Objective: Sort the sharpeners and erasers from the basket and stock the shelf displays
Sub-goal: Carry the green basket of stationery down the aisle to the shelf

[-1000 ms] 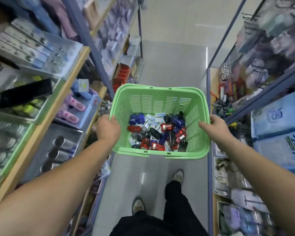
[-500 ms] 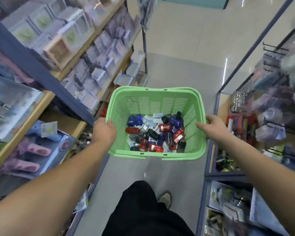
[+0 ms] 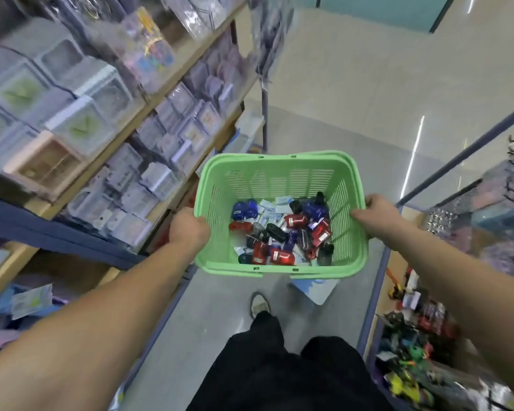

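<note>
A light green plastic basket [image 3: 279, 161] is held out in front of me over the aisle floor. My left hand [image 3: 187, 229] grips its left rim and my right hand [image 3: 374, 215] grips its right rim. On the basket's bottom lie several red, blue and black sharpeners [image 3: 294, 222] mixed with small white wrapped erasers [image 3: 269, 213].
Wooden shelves [image 3: 161, 96] with clear boxed stationery run along the left. A lower display [image 3: 413, 360] with colourful small goods stands on the right behind a blue frame [image 3: 377, 286]. The grey aisle floor [image 3: 324, 129] stretches ahead. My black trousers and one shoe [image 3: 259, 304] show below.
I have walked further down the aisle with the basket; the left shelves have slid past toward me, and the open floor at the aisle's end is closer. Both hands keep their grip.
</note>
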A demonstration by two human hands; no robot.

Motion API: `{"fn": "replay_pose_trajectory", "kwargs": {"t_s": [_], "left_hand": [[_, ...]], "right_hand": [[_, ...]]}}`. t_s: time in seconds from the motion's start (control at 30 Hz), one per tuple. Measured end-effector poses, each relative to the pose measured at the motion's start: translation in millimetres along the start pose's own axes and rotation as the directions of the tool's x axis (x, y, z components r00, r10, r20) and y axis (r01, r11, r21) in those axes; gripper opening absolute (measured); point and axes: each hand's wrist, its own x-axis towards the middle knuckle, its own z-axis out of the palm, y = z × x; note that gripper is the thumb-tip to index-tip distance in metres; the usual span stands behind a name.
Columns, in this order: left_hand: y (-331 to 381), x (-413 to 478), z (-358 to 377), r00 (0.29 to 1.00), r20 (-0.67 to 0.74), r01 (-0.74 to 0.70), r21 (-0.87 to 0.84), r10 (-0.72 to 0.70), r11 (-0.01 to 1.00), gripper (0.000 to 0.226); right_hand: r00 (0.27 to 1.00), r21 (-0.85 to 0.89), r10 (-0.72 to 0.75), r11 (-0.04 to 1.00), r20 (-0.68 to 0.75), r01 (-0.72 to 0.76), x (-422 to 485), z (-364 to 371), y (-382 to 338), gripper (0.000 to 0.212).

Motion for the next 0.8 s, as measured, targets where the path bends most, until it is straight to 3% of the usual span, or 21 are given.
{"fn": "replay_pose_trajectory", "kwargs": {"t_s": [0.27, 0.47, 0.63, 0.8], "left_hand": [[54.3, 31.7, 33.1, 0.982, 0.048, 0.186, -0.019, -0.185, 0.982, 0.021], [76.2, 18.6, 69.1, 0.933, -0.054, 0.353, -0.068, -0.357, 0.933, 0.012], [65.5, 10.9, 84.5, 0.869, -0.133, 0.474, -0.05, -0.476, 0.879, 0.017], [25.2, 26.8, 95.8, 0.801, -0.122, 0.582, -0.075, -0.586, 0.81, 0.019]], "right_hand": [[0.997, -0.132, -0.053, 0.989, 0.057, 0.06, 116.1, -44.3, -40.6, 0.012], [0.97, -0.298, -0.17, 0.93, 0.171, 0.216, 202.3, -54.9, -66.3, 0.025], [0.923, -0.367, -0.21, 0.871, 0.321, 0.326, 242.0, -32.6, -92.4, 0.027], [0.877, -0.473, -0.184, 0.783, 0.444, 0.404, 282.6, 24.3, -120.4, 0.023]]}}
